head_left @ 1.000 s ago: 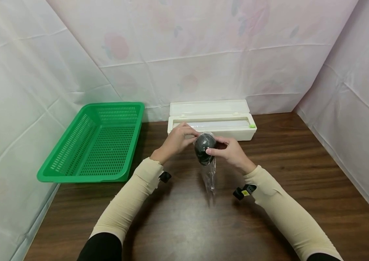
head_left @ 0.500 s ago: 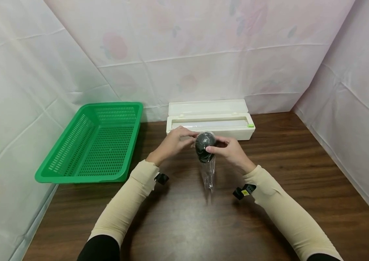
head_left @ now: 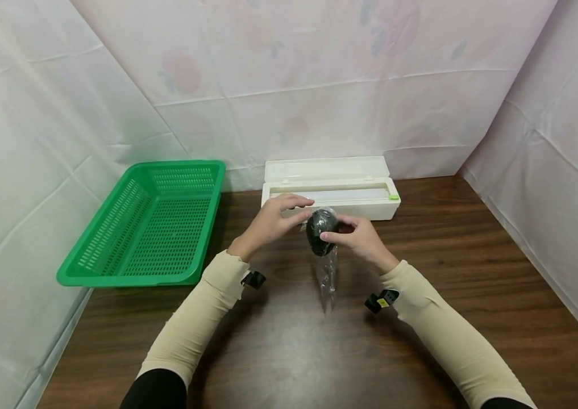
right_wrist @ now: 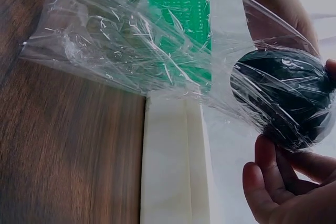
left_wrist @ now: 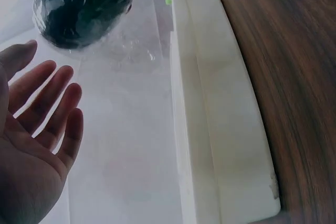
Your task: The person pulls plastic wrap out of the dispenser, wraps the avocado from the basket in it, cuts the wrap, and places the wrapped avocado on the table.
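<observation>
My right hand (head_left: 365, 241) grips a dark, egg-shaped avocado (head_left: 315, 232) wrapped in clear cling film, held up above the table with the thumb on its near side. A loose tail of cling film (head_left: 327, 275) hangs below it; in the right wrist view the crinkled film (right_wrist: 110, 40) stretches away from the fruit. On the other side is my left hand (head_left: 268, 221), fingers parted and relaxed, its thumb tip close to the film at the avocado's left. The left wrist view shows that palm (left_wrist: 31, 145) with nothing in it, below the wrapped avocado (left_wrist: 79, 11).
Behind the hands stands a cream cling film dispenser (head_left: 360, 211), lid (head_left: 329, 167) up, a roll (head_left: 350, 194) inside and a green slider (head_left: 394, 197) at its right end. A green plastic basket (head_left: 207, 227) sits at the left. Pale cloth walls (head_left: 289, 85) enclose the wooden table (head_left: 447, 255).
The left hand's fingers have spread and lifted off the film beside the avocado. The right hand keeps its grip, nearly still.
</observation>
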`<state>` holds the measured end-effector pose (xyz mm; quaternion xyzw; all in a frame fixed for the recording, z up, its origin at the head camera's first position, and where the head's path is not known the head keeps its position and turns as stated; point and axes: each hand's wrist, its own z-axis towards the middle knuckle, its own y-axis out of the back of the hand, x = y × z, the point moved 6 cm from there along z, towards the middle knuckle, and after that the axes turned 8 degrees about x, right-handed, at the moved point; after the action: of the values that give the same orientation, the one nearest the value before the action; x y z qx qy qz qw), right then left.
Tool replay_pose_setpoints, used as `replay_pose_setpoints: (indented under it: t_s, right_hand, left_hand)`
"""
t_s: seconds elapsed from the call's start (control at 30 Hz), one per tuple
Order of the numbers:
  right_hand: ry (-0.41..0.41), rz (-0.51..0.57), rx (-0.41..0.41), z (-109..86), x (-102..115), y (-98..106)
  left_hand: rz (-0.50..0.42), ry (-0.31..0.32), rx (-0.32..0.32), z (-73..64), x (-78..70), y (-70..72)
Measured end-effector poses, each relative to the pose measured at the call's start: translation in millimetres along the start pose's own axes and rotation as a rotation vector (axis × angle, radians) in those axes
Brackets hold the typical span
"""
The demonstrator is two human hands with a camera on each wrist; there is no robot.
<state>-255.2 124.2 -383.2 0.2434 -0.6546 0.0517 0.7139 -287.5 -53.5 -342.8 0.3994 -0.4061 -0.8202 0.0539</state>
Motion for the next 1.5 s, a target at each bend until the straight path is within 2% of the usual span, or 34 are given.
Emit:
replay_pose_setpoints:
  t_s: [0.27, 0.63, 1.03, 1.27, 1.5]
  right_hand:
    - [0.006, 0.015, 0.005, 0.1, -1, -3]
    - [0.014, 0.017, -0.01, 0.3, -1, -3]
    - [0.017, -0.019, -0.018, 0.2, -2, -2]
    - [-0.017, -0.034, -0.046, 1.2, -5, 1]
    - [0.005, -0.014, -0.036, 1.0, -3, -1]
  left_hand:
    - [-0.03, 0.054, 0.052, -0.6, -3.8, -6.5]
    - [-0.014, 0.043, 0.114, -2.2, -5.7, -12.7]
    - [-0.046, 0.058, 0.115, -2.9, -3.5, -18.2]
    - [-0.011, 0.129, 0.112, -3.1, -1.6, -19.3]
    - [-0.064, 0.177, 0.145, -4.1, 1.9, -21.1]
